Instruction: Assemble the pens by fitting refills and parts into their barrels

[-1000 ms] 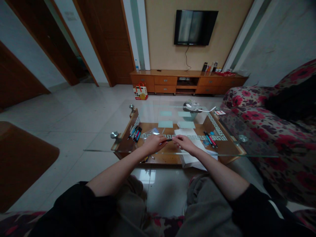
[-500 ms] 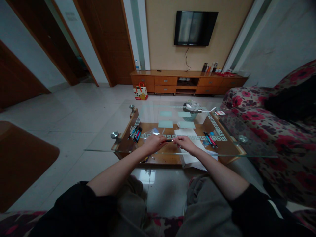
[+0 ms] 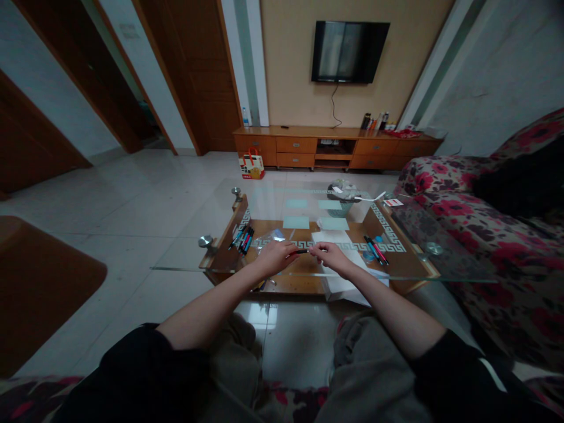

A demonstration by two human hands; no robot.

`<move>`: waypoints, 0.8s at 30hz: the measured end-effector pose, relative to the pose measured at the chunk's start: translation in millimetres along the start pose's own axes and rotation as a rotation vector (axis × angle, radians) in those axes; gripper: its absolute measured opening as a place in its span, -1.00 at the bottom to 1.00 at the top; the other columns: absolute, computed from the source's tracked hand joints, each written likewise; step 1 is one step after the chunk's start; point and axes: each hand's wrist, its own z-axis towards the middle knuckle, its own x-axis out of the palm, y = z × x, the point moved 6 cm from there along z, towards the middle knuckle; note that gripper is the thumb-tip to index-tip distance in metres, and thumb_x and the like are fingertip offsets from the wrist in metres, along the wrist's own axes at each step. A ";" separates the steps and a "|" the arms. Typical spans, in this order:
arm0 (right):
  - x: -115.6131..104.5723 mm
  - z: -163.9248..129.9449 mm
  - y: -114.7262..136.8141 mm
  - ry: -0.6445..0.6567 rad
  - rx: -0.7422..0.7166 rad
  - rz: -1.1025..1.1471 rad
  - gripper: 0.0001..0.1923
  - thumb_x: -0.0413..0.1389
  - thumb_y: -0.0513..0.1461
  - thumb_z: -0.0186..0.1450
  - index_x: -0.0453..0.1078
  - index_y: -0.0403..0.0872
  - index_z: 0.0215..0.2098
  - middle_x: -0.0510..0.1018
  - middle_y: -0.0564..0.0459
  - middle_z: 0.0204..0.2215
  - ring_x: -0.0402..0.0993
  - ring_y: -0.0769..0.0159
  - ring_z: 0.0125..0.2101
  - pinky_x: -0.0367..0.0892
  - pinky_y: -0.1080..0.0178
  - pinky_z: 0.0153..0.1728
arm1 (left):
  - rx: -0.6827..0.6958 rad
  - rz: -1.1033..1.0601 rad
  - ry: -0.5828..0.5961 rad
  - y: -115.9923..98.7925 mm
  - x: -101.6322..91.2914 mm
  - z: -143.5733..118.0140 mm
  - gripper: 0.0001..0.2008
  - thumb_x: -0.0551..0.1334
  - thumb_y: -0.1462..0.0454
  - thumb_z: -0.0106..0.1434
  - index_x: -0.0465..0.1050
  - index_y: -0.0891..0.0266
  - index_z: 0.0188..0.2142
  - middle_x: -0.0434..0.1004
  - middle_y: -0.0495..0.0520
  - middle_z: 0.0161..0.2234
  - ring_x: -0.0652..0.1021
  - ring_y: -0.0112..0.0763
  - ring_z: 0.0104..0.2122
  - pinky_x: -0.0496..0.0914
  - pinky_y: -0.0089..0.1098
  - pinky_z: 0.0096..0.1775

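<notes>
Over the near edge of a glass-topped coffee table point(image 3: 185, 267), my left hand point(image 3: 274, 257) and my right hand point(image 3: 329, 256) meet on one thin dark pen point(image 3: 302, 251), each gripping an end. The pen lies roughly level between the fingertips. A bunch of several pens point(image 3: 242, 238) lies on the glass to the left. A few more pens point(image 3: 375, 248) lie to the right. White paper point(image 3: 339, 285) sits under my right wrist.
Pale green cards point(image 3: 296, 222) and a small basket point(image 3: 342, 200) stand farther back on the table. A flowered sofa point(image 3: 484, 235) runs along the right. A wooden TV cabinet point(image 3: 335, 147) and a wall TV point(image 3: 350, 51) are at the far wall. A gift bag point(image 3: 251, 164) stands on the tiled floor.
Nothing has visibly changed in the hands; both keep their hold on the pen. The view has drifted very slightly.
</notes>
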 end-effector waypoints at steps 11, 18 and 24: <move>0.2 1.5 0.3 -0.016 -0.061 0.039 -0.58 0.26 0.05 0.13 0.46 -0.11 -0.25 0.48 0.07 -0.43 0.34 0.38 -0.47 0.21 0.35 -0.51 | -0.031 0.000 0.027 1.1 -1.5 -0.4 -0.73 0.12 0.10 0.41 0.54 0.17 -0.15 0.58 0.09 -0.26 0.54 -0.36 -0.30 0.31 -0.42 -0.29; 2.4 0.7 0.2 0.026 -0.002 0.029 -0.51 0.16 0.15 0.19 0.41 -0.13 -0.37 0.40 0.11 -0.53 0.28 0.41 -0.54 0.16 0.35 -0.54 | -0.015 -0.027 0.030 -0.3 -1.9 0.0 -0.74 0.12 0.12 0.42 0.53 0.15 -0.12 0.58 0.08 -0.25 0.54 -0.36 -0.29 0.30 -0.43 -0.29; -0.9 0.4 2.6 -0.025 -0.045 0.051 -0.54 0.22 0.11 0.14 0.41 -0.13 -0.35 0.41 0.12 -0.53 0.29 0.40 -0.52 0.17 0.35 -0.52 | -0.022 -0.006 0.032 -1.1 -3.8 -0.3 -0.74 0.12 0.12 0.41 0.53 0.15 -0.12 0.59 0.08 -0.25 0.55 -0.36 -0.30 0.29 -0.43 -0.30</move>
